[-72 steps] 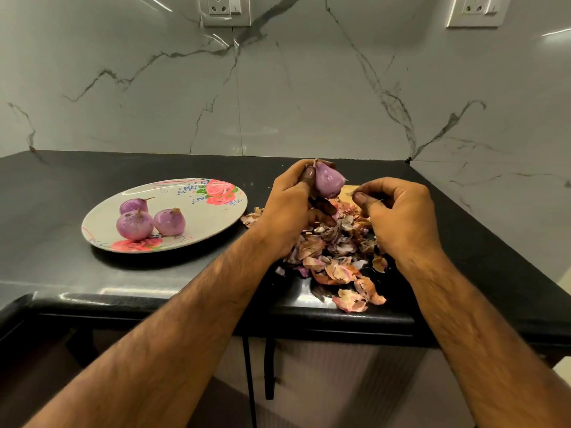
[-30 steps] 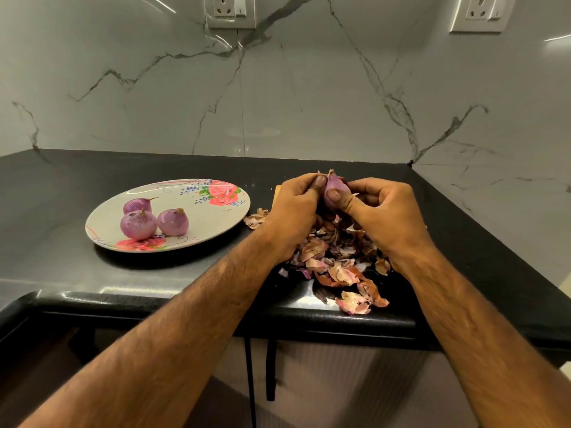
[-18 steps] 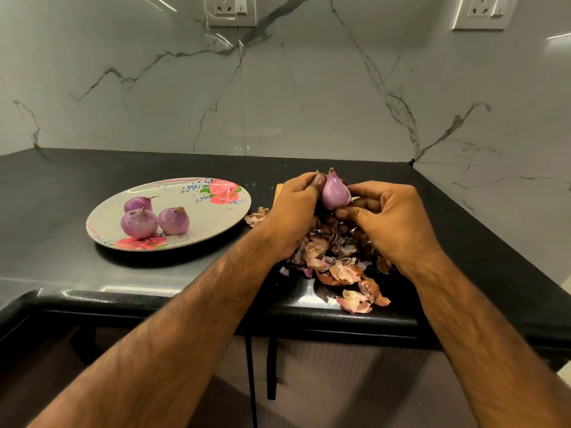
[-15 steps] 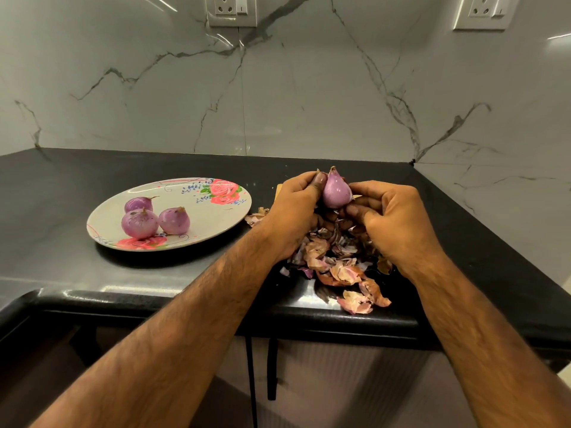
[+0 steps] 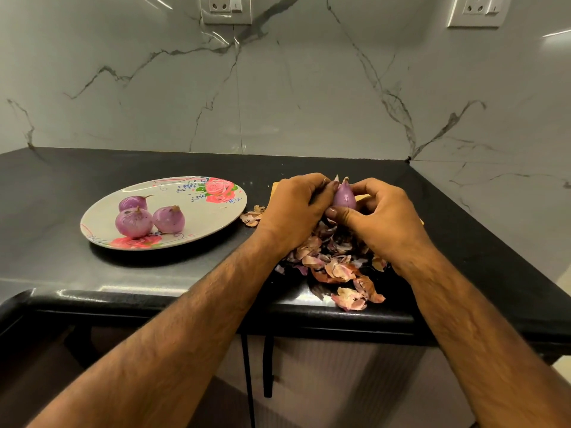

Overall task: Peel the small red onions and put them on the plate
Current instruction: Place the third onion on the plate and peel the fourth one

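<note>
A small purple onion [image 5: 344, 197] is held up between both hands above a pile of peels, its pointed tip upward. My left hand [image 5: 296, 208] grips it from the left with thumb and fingers. My right hand [image 5: 380, 216] closes on it from the right, its thumb under the bulb. To the left, a white floral plate [image 5: 200, 213] lies on the black counter with three peeled onions [image 5: 134, 222] grouped on its left half.
Loose onion skins [image 5: 336, 267] are heaped under my hands and reach the counter's front edge [image 5: 355, 316]. A yellowish board edge [image 5: 274, 188] shows behind my left hand. Marble walls close off the back and the right side.
My right hand, apart from the onion 2.4 s ago, has come in and closed on it. Both hands have kept turning the bulb over the peels. The plate's onions have not moved.
</note>
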